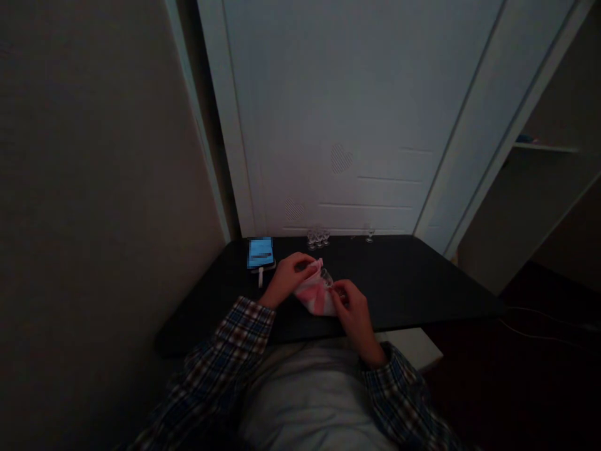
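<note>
Above a black tabletop (413, 282), a small clear glass (327, 277) is apparently being wiped, a pink-and-white cloth (311, 297) being pinched by the left hand (292, 277), the glass by the right hand (353, 308); careful turning is likely being needed next.

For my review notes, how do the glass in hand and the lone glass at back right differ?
The held glass is tilted; the lone glass stands upright. The held glass touches the pink and white cloth; the lone glass rests on the dark table. Both are clear.
</note>
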Demonstrator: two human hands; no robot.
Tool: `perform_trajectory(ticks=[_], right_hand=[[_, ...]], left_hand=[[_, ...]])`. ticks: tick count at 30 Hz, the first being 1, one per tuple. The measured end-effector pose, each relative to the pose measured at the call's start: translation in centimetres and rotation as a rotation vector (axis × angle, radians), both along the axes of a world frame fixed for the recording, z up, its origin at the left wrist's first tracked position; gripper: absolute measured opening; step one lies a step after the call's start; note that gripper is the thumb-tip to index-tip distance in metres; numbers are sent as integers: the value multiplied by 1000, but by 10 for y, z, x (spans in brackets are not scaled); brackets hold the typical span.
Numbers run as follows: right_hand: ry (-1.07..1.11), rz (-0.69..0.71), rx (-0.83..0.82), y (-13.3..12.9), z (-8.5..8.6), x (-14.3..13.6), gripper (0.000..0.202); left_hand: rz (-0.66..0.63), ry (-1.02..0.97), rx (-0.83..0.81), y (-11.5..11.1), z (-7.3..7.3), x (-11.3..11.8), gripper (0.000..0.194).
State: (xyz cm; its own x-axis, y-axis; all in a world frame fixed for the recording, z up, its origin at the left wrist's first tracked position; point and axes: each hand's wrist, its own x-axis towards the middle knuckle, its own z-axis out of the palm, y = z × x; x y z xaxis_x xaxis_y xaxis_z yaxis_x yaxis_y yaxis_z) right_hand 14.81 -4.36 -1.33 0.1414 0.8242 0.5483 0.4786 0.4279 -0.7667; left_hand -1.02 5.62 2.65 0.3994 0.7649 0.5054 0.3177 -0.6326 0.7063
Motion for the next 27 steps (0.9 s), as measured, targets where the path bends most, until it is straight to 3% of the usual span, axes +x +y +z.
perform_trajectory(ticks=[10, 16, 20, 27], right_hand=[[-8, -18, -9, 2, -1, 1, 15], [22, -11, 13, 1, 0, 1, 21], [22, 0, 14, 2, 0, 1, 20], [-5, -1, 0, 0, 0, 1, 19]], left_hand=[[-295, -105, -290, -2, 1, 1, 19], [-495, -149, -416, -7, 1, 2, 37], [-449, -91, -323, -9, 2, 4, 38], [-217, 16, -196, -8, -2, 4, 30]])
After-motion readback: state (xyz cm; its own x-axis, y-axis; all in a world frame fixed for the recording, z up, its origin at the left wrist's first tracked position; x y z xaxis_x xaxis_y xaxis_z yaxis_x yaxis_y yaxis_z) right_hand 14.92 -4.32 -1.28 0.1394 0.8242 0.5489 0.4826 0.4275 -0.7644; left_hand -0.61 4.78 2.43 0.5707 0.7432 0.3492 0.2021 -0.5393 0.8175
